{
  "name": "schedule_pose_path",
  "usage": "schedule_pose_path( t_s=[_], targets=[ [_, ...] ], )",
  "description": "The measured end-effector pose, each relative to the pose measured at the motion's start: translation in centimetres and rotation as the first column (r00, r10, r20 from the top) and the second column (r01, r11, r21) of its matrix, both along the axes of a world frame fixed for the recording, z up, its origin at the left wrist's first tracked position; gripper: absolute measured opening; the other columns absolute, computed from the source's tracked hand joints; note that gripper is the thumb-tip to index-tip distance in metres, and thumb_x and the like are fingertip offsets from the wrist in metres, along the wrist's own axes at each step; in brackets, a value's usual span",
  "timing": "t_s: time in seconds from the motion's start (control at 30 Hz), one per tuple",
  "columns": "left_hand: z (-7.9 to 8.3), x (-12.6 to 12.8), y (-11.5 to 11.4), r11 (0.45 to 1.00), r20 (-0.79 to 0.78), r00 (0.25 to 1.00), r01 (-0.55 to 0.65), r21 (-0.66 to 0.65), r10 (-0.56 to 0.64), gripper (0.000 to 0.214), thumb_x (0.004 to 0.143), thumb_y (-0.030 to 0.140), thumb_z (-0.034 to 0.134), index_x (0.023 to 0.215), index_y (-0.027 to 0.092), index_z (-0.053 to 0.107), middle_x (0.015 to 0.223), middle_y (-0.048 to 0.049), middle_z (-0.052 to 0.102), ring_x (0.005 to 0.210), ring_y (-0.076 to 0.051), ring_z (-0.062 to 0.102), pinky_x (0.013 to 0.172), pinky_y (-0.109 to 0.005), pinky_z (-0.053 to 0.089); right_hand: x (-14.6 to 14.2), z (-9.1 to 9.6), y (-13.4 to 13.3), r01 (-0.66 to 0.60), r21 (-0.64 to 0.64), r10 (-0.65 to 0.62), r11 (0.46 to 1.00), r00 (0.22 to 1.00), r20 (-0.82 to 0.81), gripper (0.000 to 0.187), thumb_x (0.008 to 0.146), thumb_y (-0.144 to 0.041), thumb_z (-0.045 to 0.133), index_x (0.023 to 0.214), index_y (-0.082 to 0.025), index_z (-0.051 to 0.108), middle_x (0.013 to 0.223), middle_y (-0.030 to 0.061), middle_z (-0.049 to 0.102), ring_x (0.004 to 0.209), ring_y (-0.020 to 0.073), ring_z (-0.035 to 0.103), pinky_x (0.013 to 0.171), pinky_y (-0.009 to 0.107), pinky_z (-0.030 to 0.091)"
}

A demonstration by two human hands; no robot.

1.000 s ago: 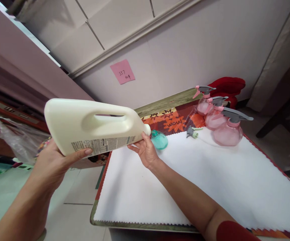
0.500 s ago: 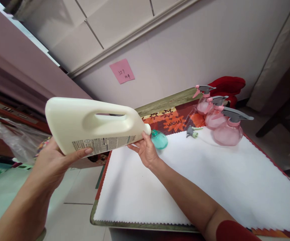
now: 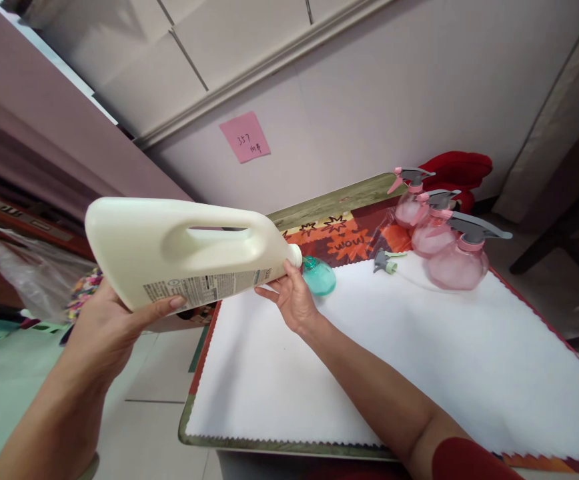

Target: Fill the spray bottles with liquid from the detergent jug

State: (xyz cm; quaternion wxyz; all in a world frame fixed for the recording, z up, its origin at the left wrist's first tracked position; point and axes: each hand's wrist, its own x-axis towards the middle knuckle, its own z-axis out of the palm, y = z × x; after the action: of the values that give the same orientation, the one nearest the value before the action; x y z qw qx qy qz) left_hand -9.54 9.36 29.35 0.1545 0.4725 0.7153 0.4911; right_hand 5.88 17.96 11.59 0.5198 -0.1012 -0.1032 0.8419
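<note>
A large cream jug (image 3: 179, 250) with a moulded handle lies tipped on its side, its open neck pointing right at the mouth of a small teal bottle (image 3: 319, 276). My left hand (image 3: 107, 330) cups the jug's base from below. My right hand (image 3: 292, 297) supports the jug near the neck, fingers curled under it, right beside the teal bottle. The teal bottle stands uncapped on a white cloth (image 3: 394, 360) that covers the table.
Three pink spray bottles (image 3: 449, 250) with grey triggers stand at the table's far right. A loose green spray head (image 3: 384, 262) lies near them. A pink note (image 3: 245, 137) sticks on the wall. A plastic bag (image 3: 24, 267) hangs at left. A red item (image 3: 462, 168) sits behind the bottles.
The view has shifted slightly. The jug and both hands hold nearly the same tilted pose over the teal bottle.
</note>
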Motion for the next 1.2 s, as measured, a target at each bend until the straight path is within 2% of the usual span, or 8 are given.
schedule_pose_path(
  t_s=[0.13,0.27,0.43,0.57,0.7,0.87,1.03,1.2],
  targets=[
    [-3.6,-2.1,-1.5,0.999,0.102,0.994,0.029,0.035,-0.032,0.069,0.047,0.029,0.097,0.111,0.016,0.073,0.105,-0.0092,0.079,0.091,-0.026,0.072,0.077,-0.037,0.066,-0.2,0.1,-0.3,0.028,0.03,-0.031,0.999,0.995,0.099,0.054,0.08,-0.057,0.073,0.122,-0.025,0.063,0.123,0.0055,0.071,0.102,0.023,0.069,0.083,0.039,0.063],
    [-10.7,-3.5,-3.7,0.98,0.285,0.959,-0.063,0.191,0.006,0.073,0.049,0.035,0.096,0.117,0.022,0.072,0.122,-0.0088,0.075,0.116,-0.031,0.068,0.106,-0.044,0.055,-0.2,0.7,-0.9,0.155,0.182,-0.189,0.971,0.964,0.186,0.055,0.076,-0.044,0.081,0.124,-0.025,0.061,0.128,0.0049,0.071,0.117,0.0244,0.066,0.103,0.042,0.055],
    [-19.4,-1.3,-5.5,0.989,0.504,0.864,-0.074,0.131,-0.002,0.072,0.057,0.052,0.09,0.122,0.03,0.071,0.133,-0.0087,0.071,0.128,-0.038,0.063,0.11,-0.053,0.051,-0.1,0.8,-1.4,0.122,0.385,-0.226,0.915,0.945,0.236,0.064,0.068,-0.036,0.089,0.124,-0.023,0.062,0.122,0.006,0.075,0.114,0.0266,0.068,0.106,0.043,0.052],
    [-23.2,0.5,-5.6,0.994,0.597,0.799,0.004,0.114,-0.071,0.072,0.064,0.049,0.088,0.13,0.028,0.067,0.14,-0.0093,0.067,0.135,-0.037,0.057,0.111,-0.052,0.05,0.1,0.1,-1.2,0.022,0.397,-0.156,0.918,0.939,0.308,0.061,0.062,-0.035,0.093,0.115,-0.021,0.066,0.108,0.0064,0.078,0.099,0.0277,0.073,0.095,0.046,0.057],
    [-24.8,0.2,-6.4,0.998,0.597,0.799,0.044,0.049,-0.064,0.08,0.065,0.046,0.089,0.135,0.02,0.062,0.138,-0.0161,0.067,0.132,-0.036,0.06,0.111,-0.05,0.049,0.9,0.0,-0.9,0.036,0.429,-0.25,0.903,0.854,0.456,0.063,0.055,-0.031,0.096,0.11,-0.022,0.066,0.104,0.0053,0.078,0.095,0.027,0.072,0.09,0.045,0.057],
    [-25.0,-2.3,-8.0,0.959,0.431,0.887,-0.245,0.14,0.164,0.093,0.074,0.05,0.083,0.152,0.025,0.039,0.153,-0.02,0.05,0.14,-0.033,0.052,0.113,-0.047,0.044,0.1,0.5,-1.1,-0.098,0.604,-0.385,0.791,0.687,0.616,0.073,0.053,-0.033,0.095,0.119,-0.025,0.063,0.104,0.002,0.076,0.095,0.0252,0.07,0.088,0.043,0.056],
    [-25.2,-4.1,-6.9,0.949,0.258,0.962,-0.164,0.268,0.093,0.073,0.075,0.048,0.081,0.137,0.023,0.052,0.146,-0.0163,0.055,0.136,-0.031,0.053,0.11,-0.043,0.044,-2.7,0.3,-2.1,-0.271,0.715,-0.517,0.644,0.535,0.668,0.081,0.055,-0.039,0.093,0.128,-0.027,0.061,0.11,0.0013,0.074,0.102,0.0251,0.067,0.094,0.043,0.053],
    [-25.5,-5.0,-5.5,0.963,0.219,0.956,-0.229,0.139,0.196,0.054,0.071,0.052,0.079,0.112,0.02,0.067,0.109,-0.0073,0.069,0.096,-0.024,0.066,0.084,-0.034,0.053,-1.4,-0.4,-2.9,-0.244,0.774,-0.576,0.585,0.547,0.608,0.097,0.055,-0.04,0.094,0.143,-0.029,0.055,0.145,0.0079,0.06,0.133,0.0306,0.054,0.116,0.05,0.037]
  ],
)
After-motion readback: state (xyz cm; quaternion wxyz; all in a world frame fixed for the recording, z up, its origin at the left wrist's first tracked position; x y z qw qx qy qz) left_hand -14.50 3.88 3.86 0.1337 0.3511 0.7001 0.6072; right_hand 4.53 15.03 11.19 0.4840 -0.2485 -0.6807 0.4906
